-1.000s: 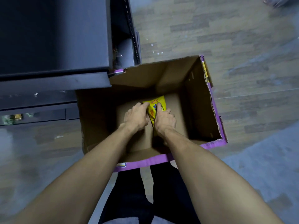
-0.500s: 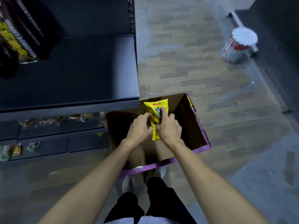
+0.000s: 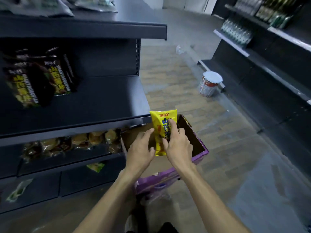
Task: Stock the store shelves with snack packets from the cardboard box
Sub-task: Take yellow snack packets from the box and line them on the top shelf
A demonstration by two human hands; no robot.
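A yellow snack packet (image 3: 159,125) is held upright above the open cardboard box (image 3: 195,138), which has purple outer sides and stands on the floor. My right hand (image 3: 176,145) grips the packet's right side, fingers curled over its front. On the packet's left, my left hand (image 3: 141,152) holds its lower edge, fingers partly spread. The dark middle shelf (image 3: 101,101) to the left has bare room at its right end, with dark snack packets (image 3: 40,78) at its left.
A lower shelf holds clear bags of brown snacks (image 3: 75,142). A white-lidded bucket (image 3: 210,83) stands on the floor further down the aisle. Dark shelving with bottles (image 3: 239,31) lines the right side. My feet are beside the box.
Both hands lifted the yellow packet out of the box and up to about the box rim. My view tilted up, bringing the shelves and aisle into sight.
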